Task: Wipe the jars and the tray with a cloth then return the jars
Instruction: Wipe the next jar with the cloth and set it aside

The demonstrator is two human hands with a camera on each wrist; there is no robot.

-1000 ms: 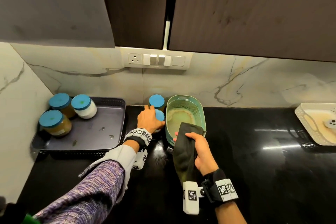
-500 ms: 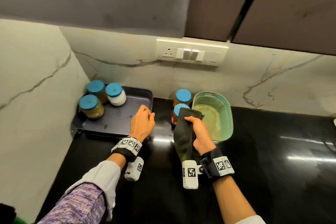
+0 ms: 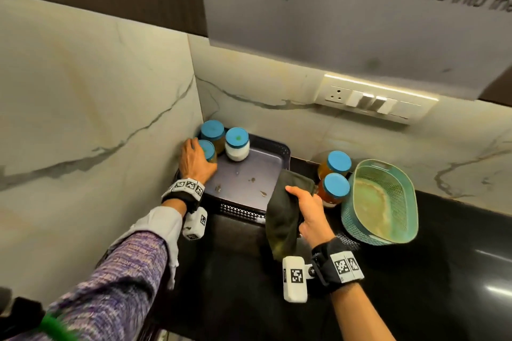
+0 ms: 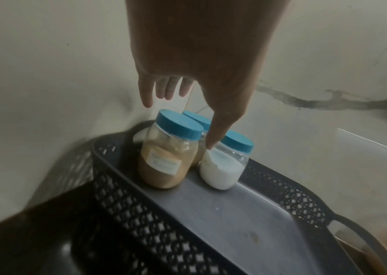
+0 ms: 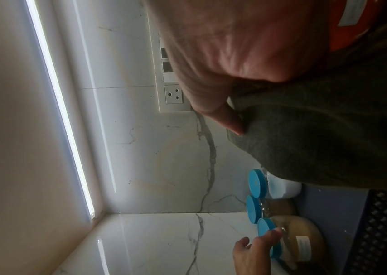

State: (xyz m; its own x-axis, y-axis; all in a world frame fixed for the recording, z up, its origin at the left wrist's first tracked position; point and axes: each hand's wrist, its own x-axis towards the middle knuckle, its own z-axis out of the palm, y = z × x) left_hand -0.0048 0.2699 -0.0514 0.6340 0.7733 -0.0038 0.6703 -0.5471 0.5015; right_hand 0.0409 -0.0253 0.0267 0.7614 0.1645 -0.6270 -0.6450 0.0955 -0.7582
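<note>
A dark grey tray (image 3: 257,171) sits in the counter's corner with three blue-lidded jars at its back left. My left hand (image 3: 197,160) hovers over the nearest brown jar (image 4: 166,163), fingers spread above its lid and thumb down beside the white jar (image 4: 220,171); it grips nothing. The third jar (image 3: 212,130) stands behind them. Two more jars (image 3: 336,174) stand on the counter right of the tray. My right hand (image 3: 303,203) holds a dark cloth (image 3: 281,219) over the tray's front right corner.
A teal basket (image 3: 385,202) stands right of the two counter jars. Marble walls close in the tray at left and behind. A switch panel (image 3: 374,99) is on the back wall. Crumbs (image 3: 252,180) lie on the tray floor. The black counter (image 3: 415,285) stretches to the right.
My left hand left the counter jars, crossed the tray and now reaches over the front jar in the back left corner. The right hand still holds the cloth, shifted slightly left.
</note>
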